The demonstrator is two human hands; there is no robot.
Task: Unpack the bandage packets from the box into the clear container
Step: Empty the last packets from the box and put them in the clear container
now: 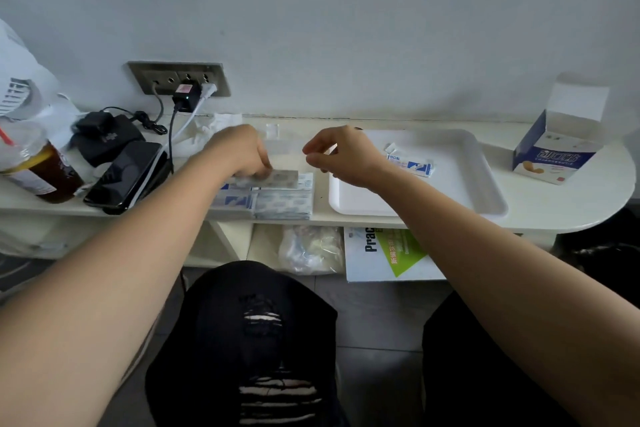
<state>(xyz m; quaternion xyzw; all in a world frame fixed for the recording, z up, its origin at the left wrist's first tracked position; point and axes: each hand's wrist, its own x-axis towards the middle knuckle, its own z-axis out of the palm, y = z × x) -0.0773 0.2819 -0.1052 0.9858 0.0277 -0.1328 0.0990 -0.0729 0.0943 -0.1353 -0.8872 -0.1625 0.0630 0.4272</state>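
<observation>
My left hand [242, 152] reaches down and pinches one flat bandage packet [284, 178] at the top of the stacks of bandage packets [284, 202] lying on the shelf. My right hand [341, 157] hovers just left of the white tray, fingers curled, with a small white sliver of paper [332, 148] pinched at its fingertips. A faint clear container [278, 148] stands between and behind the hands, its outline hard to make out. The opened blue-and-white bandage box [554, 149] stands at the far right.
A white tray [485, 191] holds a couple of packets [410, 165]. At the left are a phone [124, 177], a drink cup [34, 170], a black pouch and cables to a wall socket [180, 78]. A crumpled tissue [207, 130] lies by the wall.
</observation>
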